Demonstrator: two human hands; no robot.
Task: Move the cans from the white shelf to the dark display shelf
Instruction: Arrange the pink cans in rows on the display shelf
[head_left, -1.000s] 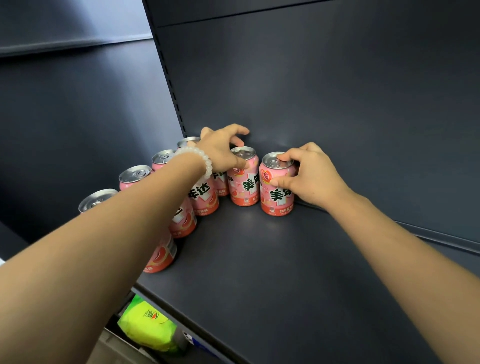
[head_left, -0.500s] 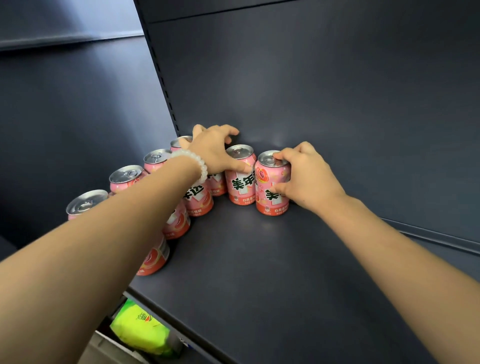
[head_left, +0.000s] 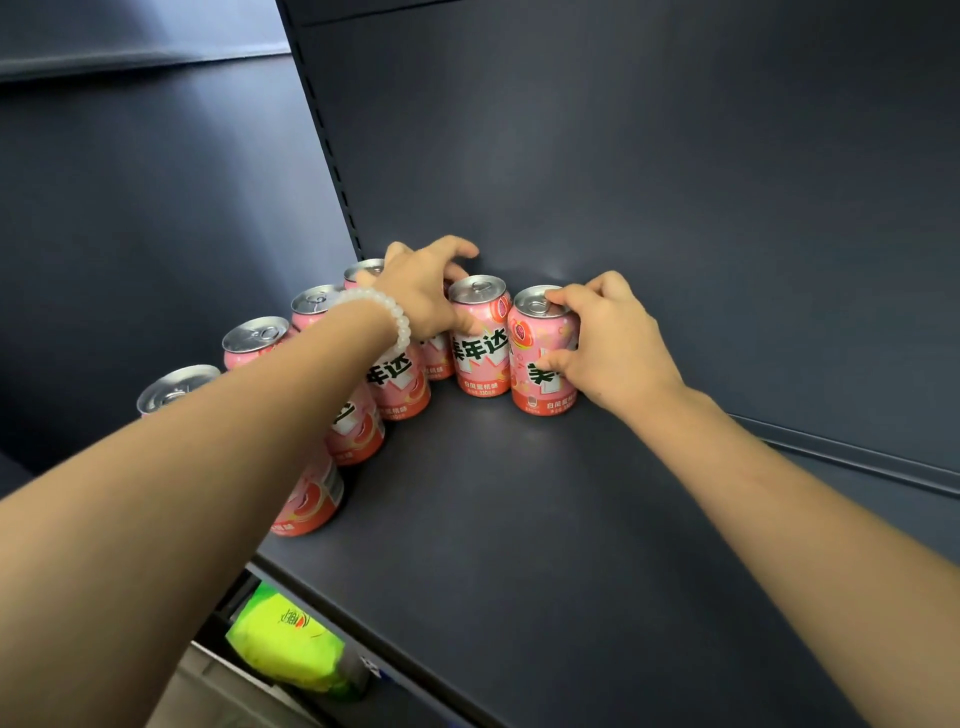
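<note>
**Two hands settling cans at the back of the dark shelf**

Head view, the only one on offer: the person is reaching deep into the dark display shelf (head_left: 545, 545), and both hands are working the far corner. The right hand (head_left: 613, 343) is wrapping the end can (head_left: 543, 358), with fingertips over its silver lid and the thumb pressing the pink side, so that grasp is firmly on the can. The can is standing upright on the shelf floor, close to the back panel. Just beside that grip, on its inner side, the neighbouring can (head_left: 480, 338) is standing upright too, touching or very nearly touching the held one.

The left hand (head_left: 421, 291), with a white bead bracelet (head_left: 384, 312) at the wrist, is curling over the cans just beyond that neighbour. Whether it is actually gripping one cannot be told, since the hand is hiding what lies under it. Trailing back from the left grip toward the person, a row of cans (head_left: 260, 338) is running along the shelf's side edge, partly hidden by the forearm.

Judging by this, the placing step is under way: the cans in view are on the dark shelf, and these last ones are being squared up. The next move probably calls for letting go cleanly without nudging the neighbours, then drawing both arms out above the row. The white shelf is not in view, so how many cans remain is unknown. Below the shelf edge, a bright green packet (head_left: 285, 639) is showing.
</note>
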